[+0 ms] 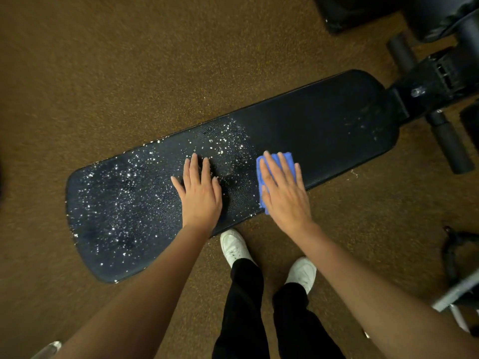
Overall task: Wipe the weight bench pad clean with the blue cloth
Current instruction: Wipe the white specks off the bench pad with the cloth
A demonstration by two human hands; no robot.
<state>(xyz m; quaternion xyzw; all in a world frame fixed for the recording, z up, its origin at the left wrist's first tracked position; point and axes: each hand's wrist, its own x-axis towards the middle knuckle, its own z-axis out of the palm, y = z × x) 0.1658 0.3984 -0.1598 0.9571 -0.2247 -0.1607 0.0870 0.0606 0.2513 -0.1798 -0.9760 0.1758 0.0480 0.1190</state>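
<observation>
The black weight bench pad (324,120) runs from lower left to upper right across the floor. Its left half is speckled with white droplets or specks; its right half looks dark and mostly plain. My right hand (285,193) lies flat, fingers straight, pressing the folded blue cloth (286,158) onto the pad near its middle, at the edge of the speckled area. My left hand (201,191) rests flat on the speckled part just to the left, fingers spread and holding nothing.
Brown speckled carpet (129,60) surrounds the bench. The bench frame with black foam rollers (451,143) sits at the right end. More dark equipment (363,11) stands at the top right, and a grey frame (456,294) at the lower right. My white shoes (234,246) stand by the pad's near edge.
</observation>
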